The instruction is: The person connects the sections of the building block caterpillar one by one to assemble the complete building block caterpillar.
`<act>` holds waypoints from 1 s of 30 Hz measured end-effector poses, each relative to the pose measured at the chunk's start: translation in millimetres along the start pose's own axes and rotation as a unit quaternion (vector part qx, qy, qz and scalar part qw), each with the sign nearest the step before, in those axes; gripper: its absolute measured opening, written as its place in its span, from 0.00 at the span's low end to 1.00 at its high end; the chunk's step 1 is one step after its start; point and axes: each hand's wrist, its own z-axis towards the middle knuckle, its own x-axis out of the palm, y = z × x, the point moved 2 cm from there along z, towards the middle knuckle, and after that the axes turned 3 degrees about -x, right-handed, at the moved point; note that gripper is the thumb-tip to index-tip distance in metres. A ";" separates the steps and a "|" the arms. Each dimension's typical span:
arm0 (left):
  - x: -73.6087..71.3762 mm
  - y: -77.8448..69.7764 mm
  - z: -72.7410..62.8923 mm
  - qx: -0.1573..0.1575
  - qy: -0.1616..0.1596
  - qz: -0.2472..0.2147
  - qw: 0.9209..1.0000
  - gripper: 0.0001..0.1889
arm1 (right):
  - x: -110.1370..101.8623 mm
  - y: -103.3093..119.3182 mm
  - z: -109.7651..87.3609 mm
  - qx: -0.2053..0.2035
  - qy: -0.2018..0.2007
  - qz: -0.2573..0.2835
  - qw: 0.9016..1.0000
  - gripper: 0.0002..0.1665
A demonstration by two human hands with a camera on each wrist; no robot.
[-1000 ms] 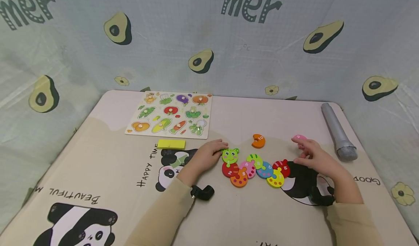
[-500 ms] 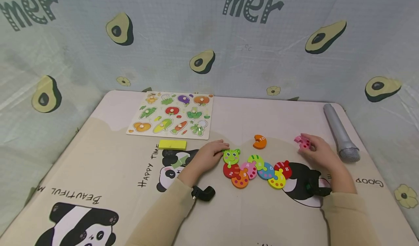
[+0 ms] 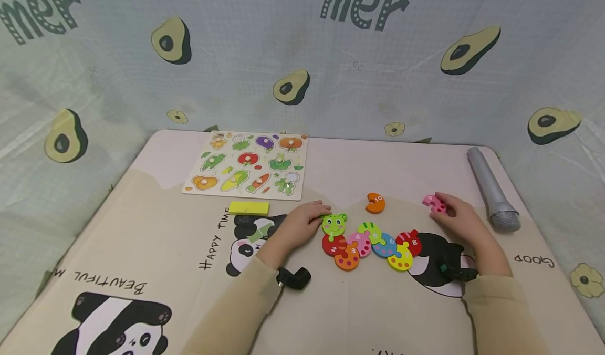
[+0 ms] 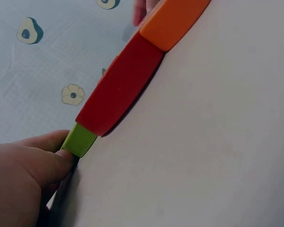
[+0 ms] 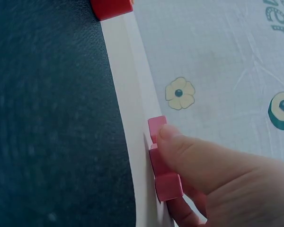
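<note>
My left hand (image 3: 302, 223) pinches the edge of the green smiling caterpillar-head puzzle piece (image 3: 334, 225) between thumb and finger, plain in the left wrist view (image 4: 79, 140). From that head runs a joined chain of numbered pieces: red 2 (image 3: 333, 246), orange 3 (image 3: 347, 258), pink 4 (image 3: 361, 243), green 5 (image 3: 370, 231), blue 6 (image 3: 384, 246), yellow 7 (image 3: 400, 259) and red 8 (image 3: 409, 242). Off to the right, my right hand (image 3: 463, 221) holds the pink 9 piece (image 3: 435, 204) by its side, thumb on the near face in the right wrist view (image 5: 164, 165). An orange 10 piece (image 3: 375, 204) lies loose behind the chain.
A vegetable peg puzzle board (image 3: 246, 163) lies at the back left, a yellow block (image 3: 249, 208) in front of it. At the right edge rests a grey microphone (image 3: 492, 192). A patterned cloth wall (image 3: 350, 82) rises behind the table.
My right hand reached from spread fingers over the pink 9 piece to pinching it, and the piece has since shifted slightly left. My left hand stays at the green head.
</note>
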 end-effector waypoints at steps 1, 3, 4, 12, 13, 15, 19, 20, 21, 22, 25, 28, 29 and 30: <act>0.0 -0.3 0.0 0.000 0.000 0.000 1.000 0.16 | 0.2 -0.4 -0.1 -0.001 0.001 0.000 1.000 0.44; 0.1 -0.6 -0.2 -0.001 0.001 0.000 1.000 0.16 | 1.0 -0.5 -1.2 -0.001 0.002 0.004 1.000 0.44; 0.3 -0.7 -0.2 -0.002 0.001 0.001 1.000 0.16 | 1.4 -0.1 -2.2 0.001 0.003 0.008 1.000 0.44; 0.9 -0.1 -0.1 -0.002 0.004 0.004 1.000 0.16 | 4.7 16.5 -16.6 -0.016 0.030 0.045 0.998 0.42; 0.6 -0.1 -0.1 -0.002 0.004 0.003 1.000 0.16 | 6.0 19.4 -18.4 -0.023 0.038 0.054 0.998 0.42; -0.2 0.0 -0.2 -0.002 0.002 0.005 1.000 0.16 | 8.9 25.0 -22.3 -0.038 0.058 0.068 0.995 0.41; -1.7 0.2 -0.3 -0.001 -0.001 0.004 1.000 0.16 | 14.6 31.9 -28.1 -0.064 0.090 0.085 0.990 0.39; -1.9 0.2 -0.4 0.000 -0.002 0.004 1.000 0.16 | 15.5 32.6 -29.3 -0.066 0.095 0.086 0.990 0.39; -1.9 0.3 -0.5 0.000 -0.002 0.004 1.000 0.16 | 16.3 33.0 -30.1 -0.069 0.097 0.088 0.989 0.39; -2.0 0.1 -0.5 -0.001 -0.002 0.003 1.000 0.16 | 16.9 33.1 -30.8 -0.069 0.099 0.089 0.989 0.39; -1.4 -0.2 -0.4 -0.001 0.002 0.005 1.000 0.16 | 17.8 31.7 -32.2 -0.071 0.100 0.088 0.989 0.39; -1.1 -0.8 0.0 -0.002 0.004 0.005 1.000 0.16 | 18.3 30.0 -32.7 -0.074 0.102 0.089 0.988 0.39; -1.0 -1.0 0.1 -0.003 0.004 0.006 1.000 0.16 | 18.4 29.5 -32.8 -0.075 0.103 0.088 0.988 0.39; -1.1 -1.3 0.2 -0.004 0.003 0.006 1.000 0.16 | 18.3 29.1 -33.0 -0.074 0.103 0.087 0.988 0.39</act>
